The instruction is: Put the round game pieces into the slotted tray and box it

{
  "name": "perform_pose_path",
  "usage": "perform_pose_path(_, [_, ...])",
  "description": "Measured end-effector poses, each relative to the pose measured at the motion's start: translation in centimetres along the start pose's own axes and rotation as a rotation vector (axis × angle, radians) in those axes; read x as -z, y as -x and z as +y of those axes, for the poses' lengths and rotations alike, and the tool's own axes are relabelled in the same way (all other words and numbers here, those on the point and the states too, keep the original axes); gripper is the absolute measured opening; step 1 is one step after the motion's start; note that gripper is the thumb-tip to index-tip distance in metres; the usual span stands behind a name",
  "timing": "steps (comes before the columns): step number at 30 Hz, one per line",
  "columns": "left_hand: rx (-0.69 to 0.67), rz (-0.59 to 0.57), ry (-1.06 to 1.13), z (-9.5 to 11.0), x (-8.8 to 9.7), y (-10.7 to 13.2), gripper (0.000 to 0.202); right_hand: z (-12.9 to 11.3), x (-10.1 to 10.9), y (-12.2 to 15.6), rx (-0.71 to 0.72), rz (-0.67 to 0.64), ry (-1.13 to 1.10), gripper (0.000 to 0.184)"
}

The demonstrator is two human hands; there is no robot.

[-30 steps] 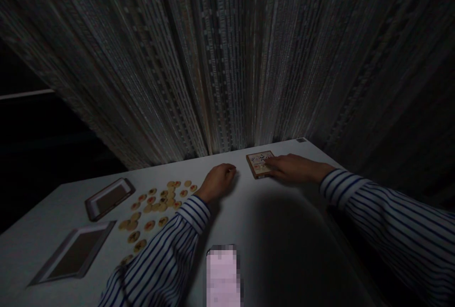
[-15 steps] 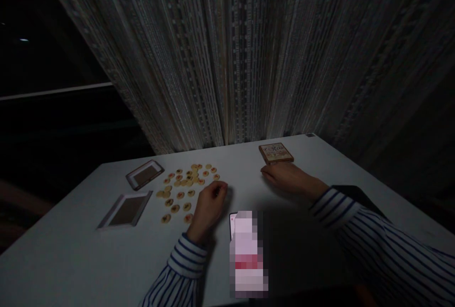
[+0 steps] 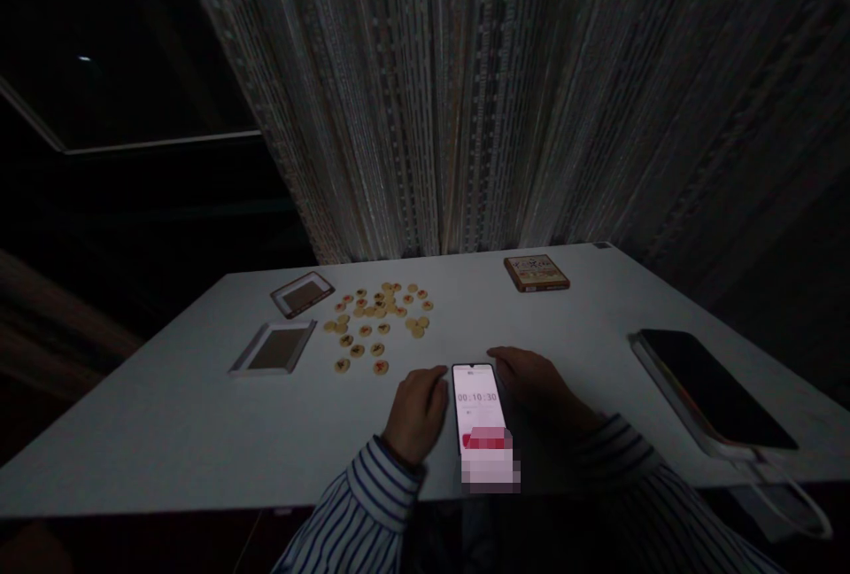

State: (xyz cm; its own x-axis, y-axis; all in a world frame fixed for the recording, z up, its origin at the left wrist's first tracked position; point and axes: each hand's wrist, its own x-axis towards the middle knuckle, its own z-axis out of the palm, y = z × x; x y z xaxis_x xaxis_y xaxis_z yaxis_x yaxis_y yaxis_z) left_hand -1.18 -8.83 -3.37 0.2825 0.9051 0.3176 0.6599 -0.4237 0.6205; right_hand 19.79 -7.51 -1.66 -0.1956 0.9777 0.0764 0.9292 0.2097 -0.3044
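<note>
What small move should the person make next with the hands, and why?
Probably tap the phone with the right hand: its screen shows a timer reading 00:10:30, and that hand and the left hand lie close beside it. Whether the timer is running cannot be told, so checking it seems sensible before reaching for the discs.

Your camera rides on your head and faces forward and down, taking in a wide view over the counter point(image 3: 166, 441) from just above its near edge. Your left hand point(image 3: 417, 414) and right hand point(image 3: 541, 388) sit nearest the lens, low in the frame. The counter's far edge runs across the middle of the view, and a hanging curtain point(image 3: 425, 96) fills most of the frame above it.
</note>
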Motion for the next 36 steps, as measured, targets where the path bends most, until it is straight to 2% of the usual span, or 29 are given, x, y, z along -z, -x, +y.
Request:
perform_pose_path(4, [-0.061,-0.04,-0.059,0.0,-0.1,-0.1,0.034,-0.4,-0.7,0.2,0.053,0.044,-0.027,0.034])
perform_pose_path(21, [-0.065,-0.057,-0.056,-0.2,-0.1,0.0,0.032,-0.6,-1.4,0.5,0.097,0.057,-0.047,0.032])
perform_pose_path(28, [-0.069,-0.023,-0.035,-0.2,0.1,0.4,0.03,0.6,-2.3,0.5,0.088,0.165,-0.123,0.034])
perform_pose_path(36, [-0.105,0.016,-0.03,-0.3,0.2,1.0,0.024,0.3,-1.5,0.7,0.11,0.238,-0.223,0.031])
